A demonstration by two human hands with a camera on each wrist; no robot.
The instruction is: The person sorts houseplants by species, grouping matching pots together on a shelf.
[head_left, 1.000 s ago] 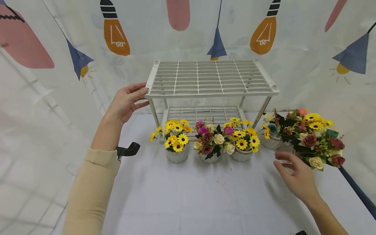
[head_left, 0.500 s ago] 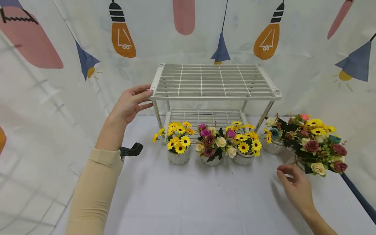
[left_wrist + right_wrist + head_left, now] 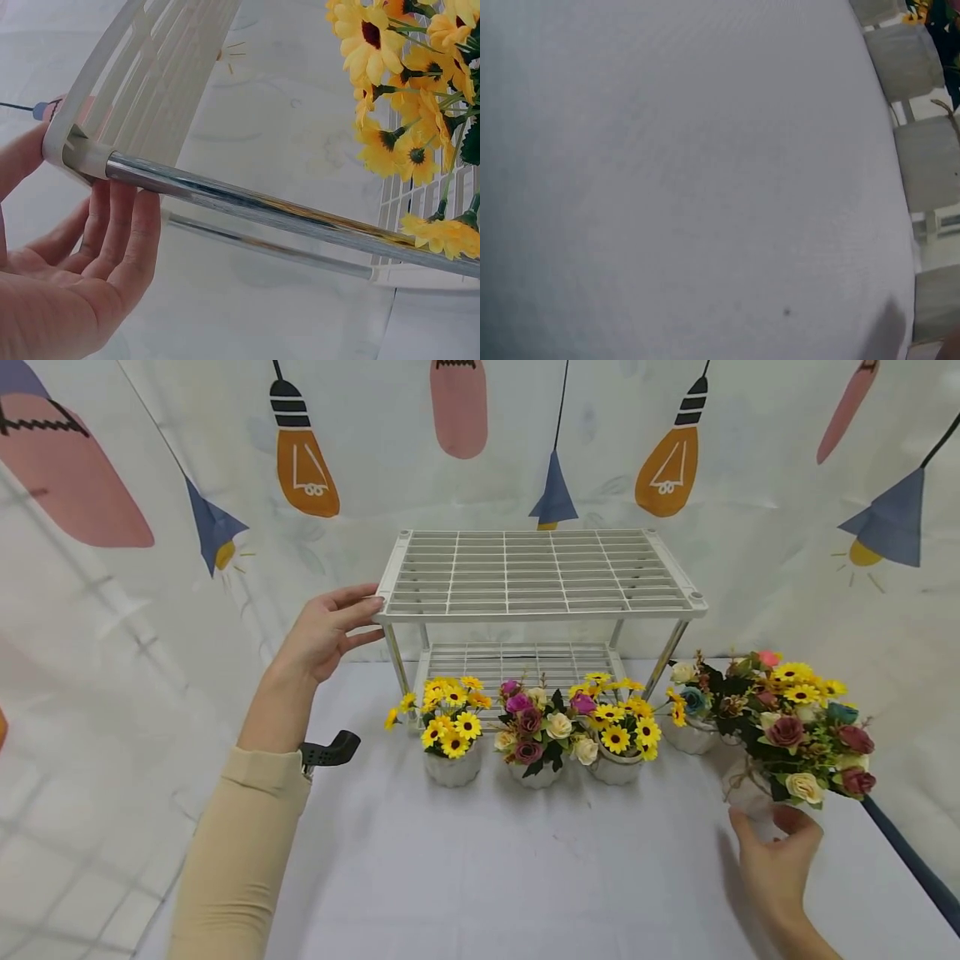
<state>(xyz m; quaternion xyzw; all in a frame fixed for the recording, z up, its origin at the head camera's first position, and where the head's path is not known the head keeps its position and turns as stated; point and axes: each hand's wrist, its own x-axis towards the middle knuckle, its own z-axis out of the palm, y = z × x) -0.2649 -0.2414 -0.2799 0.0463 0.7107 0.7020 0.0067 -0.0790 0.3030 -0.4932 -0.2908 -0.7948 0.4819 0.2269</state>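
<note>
A white two-tier wire rack [image 3: 540,610] with metal legs stands at the back in the head view. My left hand [image 3: 318,631] grips its upper left front corner. In the left wrist view the thumb lies on the outside of the corner, and the fingers [image 3: 124,232] sit beneath it, by the metal leg [image 3: 262,214]. At right, my right hand [image 3: 776,860] is at the near side of a pot of mixed roses [image 3: 750,785], thumb and fingers spread at its base. Whether they touch it, I cannot tell. Only a sliver of that hand shows in the right wrist view.
Before the rack stand a pot of yellow daisies [image 3: 452,768], a pot of purple and cream roses [image 3: 536,775] and another daisy pot [image 3: 617,768]. More flower pots [image 3: 692,739] cluster at right. A white cloth [image 3: 487,868] covers the table; a patterned sheet [image 3: 480,485] hangs behind.
My right hand has moved toward me and round to the near side of the rose pot, its thumb and fingers spreading. My left hand stays on the rack corner.
</note>
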